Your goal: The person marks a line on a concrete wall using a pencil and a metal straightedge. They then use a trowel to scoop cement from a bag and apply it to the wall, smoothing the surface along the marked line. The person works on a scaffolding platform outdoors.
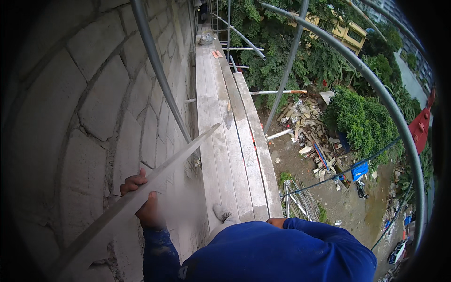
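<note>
My left hand [149, 211] is closed around a long, pale straightedge bar [174, 160]. The bar slants from the lower left, beside the block wall [105, 98], up over the scaffold planks. Fingers show on the bar's wall side, the rest of the hand on its near side. My right hand [276, 222] is low by my body at the planks' outer side; my blue shirt hides most of it, and its fingers do not show. Ahead on the planks lies a pointed trowel [229, 118] with a wooden handle. Farther along is an orange plastering float [216, 54].
Narrow planks [239, 155] run forward along the wall. A clear plastic bag [206, 37] sits at their far end. Steel scaffold tubes [157, 66] rise on both sides, one curving on the right [376, 80]. Far below are a debris pile [300, 122] and trees.
</note>
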A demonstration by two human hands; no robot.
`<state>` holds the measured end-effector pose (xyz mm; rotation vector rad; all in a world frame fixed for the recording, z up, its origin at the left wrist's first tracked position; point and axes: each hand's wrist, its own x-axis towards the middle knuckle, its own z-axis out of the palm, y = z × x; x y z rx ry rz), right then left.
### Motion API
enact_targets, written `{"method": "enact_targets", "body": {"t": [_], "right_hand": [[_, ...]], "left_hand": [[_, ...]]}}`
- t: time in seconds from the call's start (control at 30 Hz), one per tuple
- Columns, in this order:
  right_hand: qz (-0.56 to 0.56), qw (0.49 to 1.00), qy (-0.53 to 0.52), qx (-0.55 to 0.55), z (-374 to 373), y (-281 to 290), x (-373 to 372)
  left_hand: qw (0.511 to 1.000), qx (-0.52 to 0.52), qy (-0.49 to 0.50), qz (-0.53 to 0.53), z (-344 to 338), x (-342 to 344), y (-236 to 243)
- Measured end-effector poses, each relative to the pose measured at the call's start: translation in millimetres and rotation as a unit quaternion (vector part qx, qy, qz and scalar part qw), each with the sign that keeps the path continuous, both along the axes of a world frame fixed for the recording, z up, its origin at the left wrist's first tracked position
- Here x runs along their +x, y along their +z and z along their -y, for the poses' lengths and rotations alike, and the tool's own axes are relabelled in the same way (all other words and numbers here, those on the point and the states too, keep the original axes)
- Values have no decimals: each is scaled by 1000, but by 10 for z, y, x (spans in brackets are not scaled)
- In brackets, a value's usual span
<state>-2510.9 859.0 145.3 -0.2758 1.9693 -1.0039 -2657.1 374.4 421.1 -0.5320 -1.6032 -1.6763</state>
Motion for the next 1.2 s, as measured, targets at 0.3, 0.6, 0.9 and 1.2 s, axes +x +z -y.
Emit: {"method": "enact_targets", "body": {"t": [0.3, 0.6, 0.9, 1.2], "right_hand": [[297, 826, -425, -219, -330, 1412, -392], [485, 861, -101, 118, -1335, 132, 347], [232, 957, 26, 174, -1509, 118, -1505], [73, 989, -8, 132, -1730, 341, -4226]], "left_hand": [[996, 10, 89, -14, -157, -1451, -162], [989, -2, 144, -44, -235, -2382, -396], [967, 101, 159, 174, -847, -3388, -1222], [930, -18, 119, 348, -929, -3747, -2401]]}}
